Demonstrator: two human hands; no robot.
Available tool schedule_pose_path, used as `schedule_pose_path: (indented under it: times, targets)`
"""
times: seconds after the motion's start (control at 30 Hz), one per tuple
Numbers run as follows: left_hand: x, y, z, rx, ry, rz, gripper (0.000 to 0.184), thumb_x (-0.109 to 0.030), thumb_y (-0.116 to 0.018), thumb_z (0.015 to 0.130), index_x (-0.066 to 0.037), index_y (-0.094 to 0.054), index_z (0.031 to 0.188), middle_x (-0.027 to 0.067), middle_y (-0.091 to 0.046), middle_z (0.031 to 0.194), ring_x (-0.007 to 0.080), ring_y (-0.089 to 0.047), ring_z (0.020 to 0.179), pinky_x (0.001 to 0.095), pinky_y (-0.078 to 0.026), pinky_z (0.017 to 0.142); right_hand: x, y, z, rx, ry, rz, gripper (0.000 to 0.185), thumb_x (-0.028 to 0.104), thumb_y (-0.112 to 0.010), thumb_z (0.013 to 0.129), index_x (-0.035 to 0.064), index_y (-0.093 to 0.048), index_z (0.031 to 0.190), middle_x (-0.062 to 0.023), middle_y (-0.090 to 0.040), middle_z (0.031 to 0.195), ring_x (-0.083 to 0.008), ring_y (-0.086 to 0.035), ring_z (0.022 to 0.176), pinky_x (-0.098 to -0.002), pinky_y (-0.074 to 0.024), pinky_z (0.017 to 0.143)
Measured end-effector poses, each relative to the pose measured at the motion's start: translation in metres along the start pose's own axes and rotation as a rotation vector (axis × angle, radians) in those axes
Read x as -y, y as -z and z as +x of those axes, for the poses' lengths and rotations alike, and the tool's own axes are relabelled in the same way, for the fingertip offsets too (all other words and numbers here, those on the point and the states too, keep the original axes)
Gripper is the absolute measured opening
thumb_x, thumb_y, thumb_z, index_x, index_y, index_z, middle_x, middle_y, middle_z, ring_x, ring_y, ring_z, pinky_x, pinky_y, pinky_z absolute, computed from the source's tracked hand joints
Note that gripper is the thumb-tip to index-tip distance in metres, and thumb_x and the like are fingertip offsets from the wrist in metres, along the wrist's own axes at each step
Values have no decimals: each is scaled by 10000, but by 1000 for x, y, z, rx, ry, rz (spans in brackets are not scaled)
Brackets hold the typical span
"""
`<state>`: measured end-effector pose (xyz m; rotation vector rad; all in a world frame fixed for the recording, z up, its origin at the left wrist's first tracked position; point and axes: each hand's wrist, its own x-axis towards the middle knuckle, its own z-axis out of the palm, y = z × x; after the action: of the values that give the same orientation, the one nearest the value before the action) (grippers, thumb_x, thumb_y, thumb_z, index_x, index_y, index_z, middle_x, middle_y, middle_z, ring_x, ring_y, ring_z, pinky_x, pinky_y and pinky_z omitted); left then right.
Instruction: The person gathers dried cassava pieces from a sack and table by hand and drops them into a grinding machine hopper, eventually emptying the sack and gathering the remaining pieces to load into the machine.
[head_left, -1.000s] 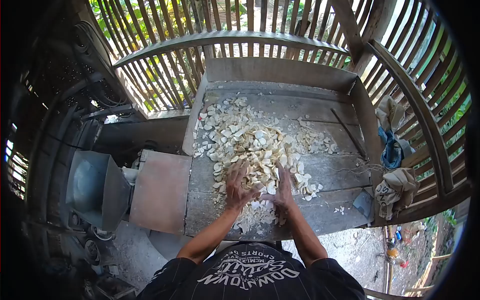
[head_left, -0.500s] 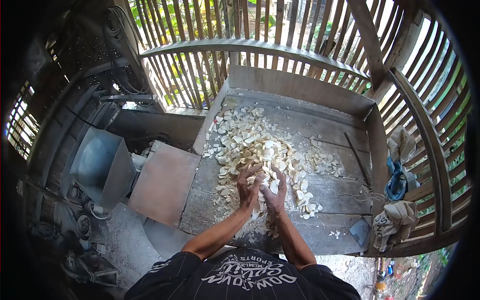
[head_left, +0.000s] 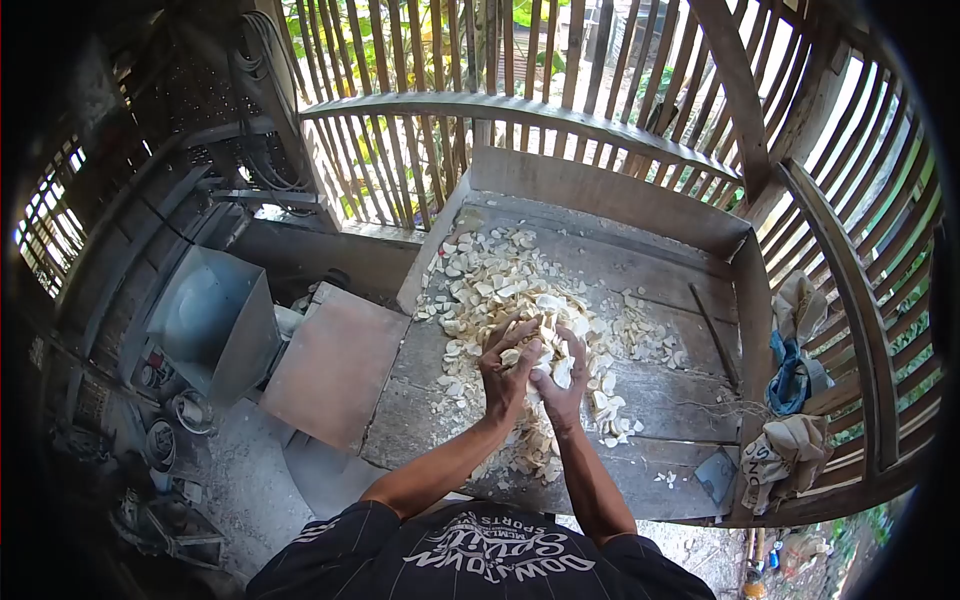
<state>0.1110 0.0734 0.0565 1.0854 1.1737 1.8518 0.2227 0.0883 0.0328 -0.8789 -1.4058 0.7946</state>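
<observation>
A heap of pale, dry chips (head_left: 500, 285) lies on a wooden table (head_left: 410, 400) with raised boards along its far and side edges. My left hand (head_left: 508, 372) curves around the left side of a clump of chips. From the right, my right hand (head_left: 562, 378) cups the same clump, its thumb close to the left thumb. Chips show between the two palms and above the fingertips. Below the hands, more chips (head_left: 538, 450) spread toward the table's near edge.
A metal hopper (head_left: 215, 320) and a flat reddish board (head_left: 335, 365) stand left of the table. A dark stick (head_left: 714, 335) lies at the table's right, near a grey flat piece (head_left: 715, 475). Sacks (head_left: 790, 455) and a blue cloth (head_left: 795, 375) hang beside the slatted wall.
My hands have come together around a clump of chips, after being spread apart on the heap. More chips now lie below them. The view has turned, shifting the table rightward and down.
</observation>
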Motion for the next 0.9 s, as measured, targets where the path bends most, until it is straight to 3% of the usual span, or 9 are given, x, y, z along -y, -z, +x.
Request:
schedule_pose_path:
  times: [0.2,0.3,0.33,0.37,0.47,0.57,0.7,0.9]
  targets:
    - [-27,16,16,-35,-86,-53,341,-221,-717,912,-50,-747,1206,155,-609,1349,279,-536,1272,394,-417,1092,15,-25,19,26,108,23,817,434,-879,685,33,-590,1335,-133,-666,1261,-290,-594,1215,-475,-216,1215]
    - [-44,31,26,-47,-146,-40,332,-201,-719,914,-48,-745,1207,145,-598,1343,268,-540,1262,382,-437,1077,29,-43,29,96,125,87,919,483,-915,692,8,-546,1387,-93,-582,1325,-209,-561,1228,-365,-427,1071]
    - [-48,36,32,-64,-182,-30,328,-191,-722,912,-47,-744,1207,141,-587,1340,257,-542,1256,377,-457,1058,36,-53,33,112,104,129,928,475,-919,690,10,-539,1397,-91,-580,1330,-204,-568,1218,-361,-437,1061]
    - [-54,42,37,-74,-177,-91,324,-188,-723,913,-50,-746,1205,141,-599,1321,253,-542,1255,378,-458,1056,46,-64,34,83,81,221,841,383,-911,679,13,-572,1354,-109,-656,1247,-211,-595,1175,-391,-378,1112]
    - [-80,70,56,-133,-273,-78,328,-187,-732,906,-47,-747,1202,130,-618,1293,258,-541,1260,390,-424,1089,81,-101,51,161,166,241,848,354,-938,667,1,-572,1346,-95,-632,1200,-184,-605,1123,-333,-479,982]
    - [-107,111,81,-218,-394,-100,319,-171,-744,897,-36,-746,1187,124,-603,1316,255,-532,1273,388,-420,1095,101,-156,68,256,217,363,839,354,-934,673,-5,-577,1342,-82,-603,1199,-185,-611,1073,-343,-486,960]
    - [-172,190,106,-347,-491,-71,306,-173,-737,906,-28,-740,1175,122,-575,1338,252,-549,1251,386,-434,1092,144,-256,84,366,331,430,826,363,-929,656,21,-610,1336,-95,-601,1162,-215,-581,1115,-356,-457,986]
    - [-251,317,123,-542,-547,-79,326,-185,-724,930,38,-710,1167,118,-696,1173,179,-636,1095,306,-501,948,190,-419,62,579,304,596,728,309,-899,713,59,-621,1338,-131,-609,1224,-251,-577,1180,-388,-442,1035]
